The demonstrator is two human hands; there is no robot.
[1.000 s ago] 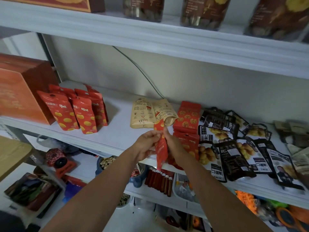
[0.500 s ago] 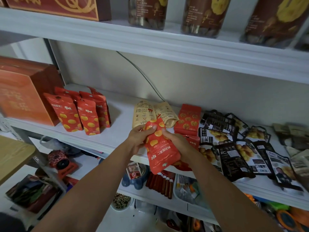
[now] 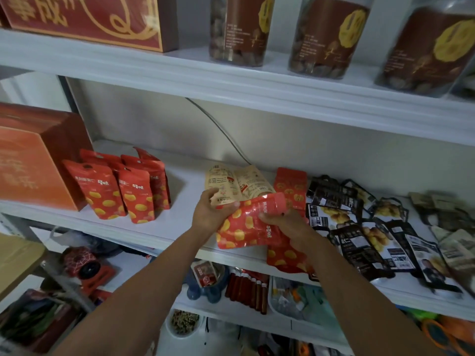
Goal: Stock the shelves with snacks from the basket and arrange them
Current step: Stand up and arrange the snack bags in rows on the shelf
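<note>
The glossy red plastic snack pouch [image 3: 244,229] is all yellow blobs, with white lettering down one edge. Same red-and-yellow-spot print on the standing red foil pouches [image 3: 102,191] at left. The orange cardboard box [image 3: 30,170] has faint paler characters. The flat black plastic packets [image 3: 359,242] show yellow nuts and white labels. The beige paper pouches [image 3: 239,181] carry small red marks. Up top, the clear plastic jars [image 3: 326,37] wear brown labels with yellow emblems.

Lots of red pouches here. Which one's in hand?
The tilted pouch at centre, gripped by the left hand and right hand. Others: upright pouches beside the orange box, flat pouches on the shelf.
</note>
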